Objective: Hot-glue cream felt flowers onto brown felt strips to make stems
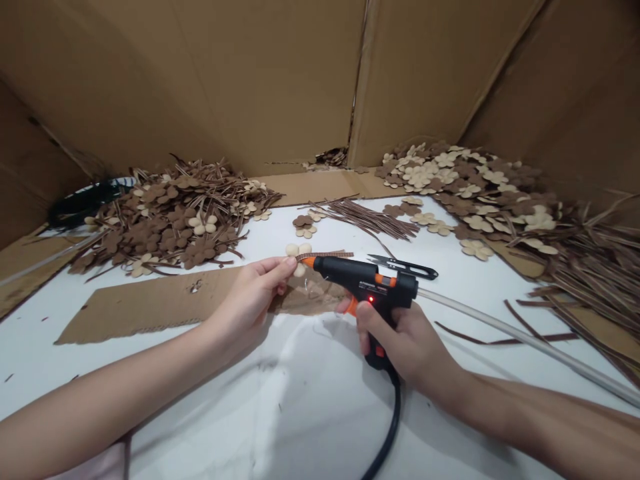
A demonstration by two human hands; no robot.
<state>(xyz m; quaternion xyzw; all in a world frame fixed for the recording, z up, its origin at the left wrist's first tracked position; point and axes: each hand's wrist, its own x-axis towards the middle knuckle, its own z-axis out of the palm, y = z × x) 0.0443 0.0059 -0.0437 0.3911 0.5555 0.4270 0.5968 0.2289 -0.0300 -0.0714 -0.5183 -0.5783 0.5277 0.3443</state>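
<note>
My right hand (395, 327) is wrapped round a black and orange glue gun (345, 272), with a red light lit on its side and a forefinger at the orange trigger. A long glue stick (525, 337) runs out of its back. My left hand (265, 280) pinches a cream felt flower (299, 250) between thumb and fingers. A narrow brown stitched strip (330, 255) lies against the flower and points right, above the gun's barrel. The gun's orange nozzle is at the flower and strip, close to my left fingertips. Whether it touches them, I cannot tell.
A torn cardboard piece (150, 300) lies under my hands on the white table (225, 413). Black thread snips (407, 265) lie behind the gun. Flower heaps stand left (170, 220) and right (465, 180), with loose strips (375, 217) between. Cardboard walls (250, 80) enclose the back.
</note>
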